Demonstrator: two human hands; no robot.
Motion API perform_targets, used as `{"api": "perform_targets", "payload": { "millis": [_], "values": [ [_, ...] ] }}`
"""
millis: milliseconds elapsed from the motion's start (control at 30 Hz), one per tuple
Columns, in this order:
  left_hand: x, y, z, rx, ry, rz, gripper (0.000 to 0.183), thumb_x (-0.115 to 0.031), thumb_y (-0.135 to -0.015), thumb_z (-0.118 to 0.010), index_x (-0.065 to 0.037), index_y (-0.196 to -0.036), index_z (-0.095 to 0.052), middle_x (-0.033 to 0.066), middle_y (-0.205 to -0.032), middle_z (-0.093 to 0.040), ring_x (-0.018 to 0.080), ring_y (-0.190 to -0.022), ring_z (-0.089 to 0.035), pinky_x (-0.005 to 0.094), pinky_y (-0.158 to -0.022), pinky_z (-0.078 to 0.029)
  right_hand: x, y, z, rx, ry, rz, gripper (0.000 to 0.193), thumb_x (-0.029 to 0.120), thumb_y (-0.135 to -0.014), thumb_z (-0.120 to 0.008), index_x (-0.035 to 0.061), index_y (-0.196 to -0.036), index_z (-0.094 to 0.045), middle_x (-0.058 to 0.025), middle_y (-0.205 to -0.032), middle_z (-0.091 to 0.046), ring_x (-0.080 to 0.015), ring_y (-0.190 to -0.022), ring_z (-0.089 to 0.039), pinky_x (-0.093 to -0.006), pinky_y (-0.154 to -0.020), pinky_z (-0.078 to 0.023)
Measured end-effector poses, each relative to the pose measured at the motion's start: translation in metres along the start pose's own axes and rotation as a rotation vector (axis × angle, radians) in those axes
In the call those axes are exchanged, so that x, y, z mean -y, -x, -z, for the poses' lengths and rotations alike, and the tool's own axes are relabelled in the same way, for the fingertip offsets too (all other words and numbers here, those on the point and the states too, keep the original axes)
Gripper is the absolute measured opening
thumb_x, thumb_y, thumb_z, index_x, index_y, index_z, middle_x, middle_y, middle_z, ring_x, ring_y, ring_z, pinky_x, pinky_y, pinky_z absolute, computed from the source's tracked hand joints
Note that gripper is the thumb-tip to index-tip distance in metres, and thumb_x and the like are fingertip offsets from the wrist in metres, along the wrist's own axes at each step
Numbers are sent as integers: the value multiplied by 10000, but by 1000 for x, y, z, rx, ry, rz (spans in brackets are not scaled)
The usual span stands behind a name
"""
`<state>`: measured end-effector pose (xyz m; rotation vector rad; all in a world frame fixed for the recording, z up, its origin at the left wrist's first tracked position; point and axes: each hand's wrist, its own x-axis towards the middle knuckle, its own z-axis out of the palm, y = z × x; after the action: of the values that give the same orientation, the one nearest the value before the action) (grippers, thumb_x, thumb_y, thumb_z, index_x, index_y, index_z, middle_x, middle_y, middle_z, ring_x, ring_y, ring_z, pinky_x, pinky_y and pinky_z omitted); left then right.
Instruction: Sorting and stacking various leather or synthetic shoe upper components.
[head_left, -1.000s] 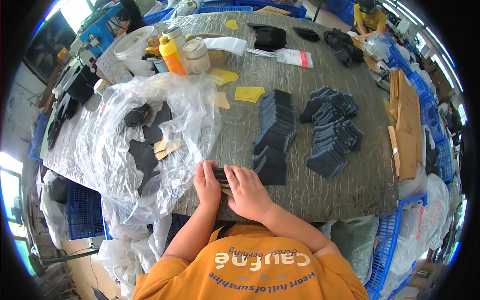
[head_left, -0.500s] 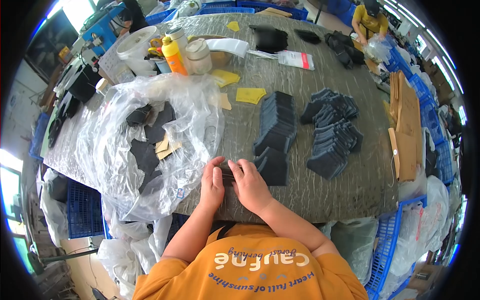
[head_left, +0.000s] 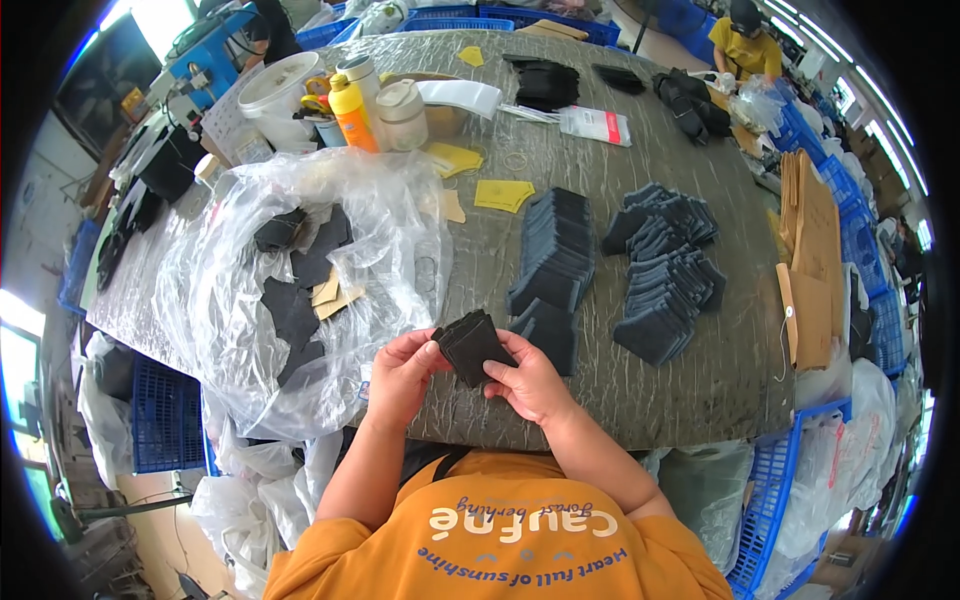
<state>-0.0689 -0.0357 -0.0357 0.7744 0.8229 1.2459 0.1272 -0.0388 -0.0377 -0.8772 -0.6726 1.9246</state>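
Observation:
Between my two hands is a small stack of dark, flat pieces (head_left: 472, 347), tilted so its broad face shows. My left hand (head_left: 405, 368) pinches the stack's left edge with thumb and fingers. On the right side my right hand (head_left: 530, 380) grips it, the thumb lying on the face. Just beyond my right hand, a fanned row of dark blue-grey cut pieces (head_left: 552, 250) lies on the table. Farther right is a second fanned group of similar pieces (head_left: 668, 275). Left of my hands spreads a clear plastic bag (head_left: 400, 250) with dark scraps (head_left: 292, 315) on it.
A yellow bottle (head_left: 350, 112), a lidded jar (head_left: 402, 112) and a white bucket (head_left: 285, 95) stand at the far left. Yellow card pieces (head_left: 503, 194) and black bundles (head_left: 545, 82) lie farther back. Folded cardboard (head_left: 815, 250) lines the right edge. Another person (head_left: 745, 50) works at the far right.
My hands have drawn slightly toward me and apart. The stack between them has turned from edge-on to showing its flat face.

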Motion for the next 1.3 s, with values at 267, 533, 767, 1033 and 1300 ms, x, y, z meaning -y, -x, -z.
{"api": "perform_targets", "payload": {
  "millis": [267,533,767,1033,1300],
  "values": [
    [-7,2,-6,-84,-11,51,122,-33,-912,-515,0,-983,-609,79,-887,-654,154,-744,-616,275,-651,-499,-3,4,3,51,-11,17,466,-56,-862,-550,45,-1305,-447,-79,-1205,-534,-172,-960,-584,-274,-636,-545],
    [-15,-2,-20,-470,-171,-216,178,90,-850,-520,11,-1006,-551,84,-837,-624,175,-736,-644,282,-675,-547,-10,1,13,-4,-280,22,335,-35,-875,-545,147,-1153,-499,-35,-1143,-567,-160,-978,-581,-311,-675,-541],
    [30,18,-23,-215,85,5,71,-67,-939,-516,-35,-978,-564,40,-907,-632,121,-809,-594,246,-750,-489,-22,0,-4,61,-331,53,312,63,-899,-573,163,-1180,-478,-26,-1169,-555,-179,-1074,-526,-382,-886,-442],
    [29,25,-34,-42,-383,-263,140,17,-863,-590,-7,-997,-555,28,-939,-593,104,-827,-562,278,-727,-468,-33,5,-28,29,-303,171,469,116,-917,-561,62,-1326,-338,-39,-1285,-460,-156,-1191,-408,-343,-1042,-280],
    [-38,18,-5,301,-1422,-377,386,79,-674,-587,-7,-1050,-565,181,-1070,-566,369,-1023,-526,442,-860,-434,-22,5,-18,-154,963,717,471,-86,-751,-607,29,-1184,-462,-152,-1181,-523,-276,-1119,-527,-348,-956,-409]
  ]
}}
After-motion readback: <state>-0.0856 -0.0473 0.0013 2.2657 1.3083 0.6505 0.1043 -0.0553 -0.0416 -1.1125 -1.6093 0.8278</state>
